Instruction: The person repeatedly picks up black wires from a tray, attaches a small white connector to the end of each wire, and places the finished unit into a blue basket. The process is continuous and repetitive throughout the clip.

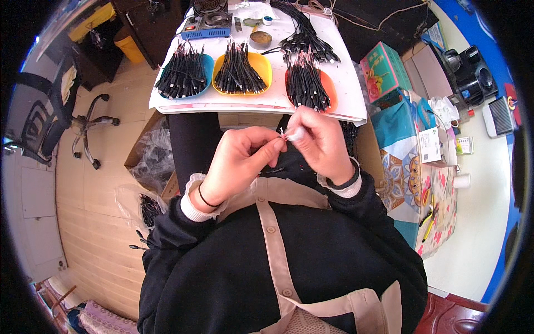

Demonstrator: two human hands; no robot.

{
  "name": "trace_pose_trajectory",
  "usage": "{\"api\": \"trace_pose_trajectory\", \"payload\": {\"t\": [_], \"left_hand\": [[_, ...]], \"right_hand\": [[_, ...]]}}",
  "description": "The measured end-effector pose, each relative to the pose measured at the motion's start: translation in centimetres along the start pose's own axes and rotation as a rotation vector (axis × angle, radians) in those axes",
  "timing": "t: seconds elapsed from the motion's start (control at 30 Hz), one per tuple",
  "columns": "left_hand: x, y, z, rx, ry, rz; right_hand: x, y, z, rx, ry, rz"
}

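Note:
Close together in front of my lap, my left hand (240,161) and my right hand (324,149) meet fingertip to fingertip. My left thumb and forefinger pinch some thin red and white wires (282,136). The right fingers close on the same spot, with something white at the thumb tip that I cannot make out. Just beyond the hands, an orange-red bowl (332,101) holds a bundle of black cables (306,83) with thin wire ends. Further left stand a yellow bowl (268,67) and a blue bowl (209,64), each heaped with similar cables.
The white-covered table (350,78) also bears a blue electric device (207,30), a small round tin (260,39), a spool (267,20) and another cable pile (306,39). A patterned side surface (400,178) stands right; a swivel chair (83,122) and clear plastic bag (153,153) lie left.

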State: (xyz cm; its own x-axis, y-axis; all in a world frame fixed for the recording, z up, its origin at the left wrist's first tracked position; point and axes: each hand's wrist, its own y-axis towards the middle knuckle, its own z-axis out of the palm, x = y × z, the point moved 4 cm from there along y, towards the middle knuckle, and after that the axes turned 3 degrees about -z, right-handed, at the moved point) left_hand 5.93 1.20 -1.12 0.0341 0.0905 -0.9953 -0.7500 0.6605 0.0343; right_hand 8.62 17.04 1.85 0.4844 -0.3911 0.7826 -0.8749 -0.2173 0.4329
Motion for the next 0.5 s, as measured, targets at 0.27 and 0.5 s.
{"api": "trace_pose_trajectory", "payload": {"t": [0.27, 0.5], "left_hand": [[-0.7, -0.2, -0.5, -0.038, -0.121, -0.041], [-1.0, -0.8, -1.5, 0.103, -0.161, -0.152]], "right_hand": [[-2.3, -0.2, -1.5, -0.336, 0.080, 0.238], [0.7, -1.2, -1.9, 0.044, -0.128, -0.038]]}}
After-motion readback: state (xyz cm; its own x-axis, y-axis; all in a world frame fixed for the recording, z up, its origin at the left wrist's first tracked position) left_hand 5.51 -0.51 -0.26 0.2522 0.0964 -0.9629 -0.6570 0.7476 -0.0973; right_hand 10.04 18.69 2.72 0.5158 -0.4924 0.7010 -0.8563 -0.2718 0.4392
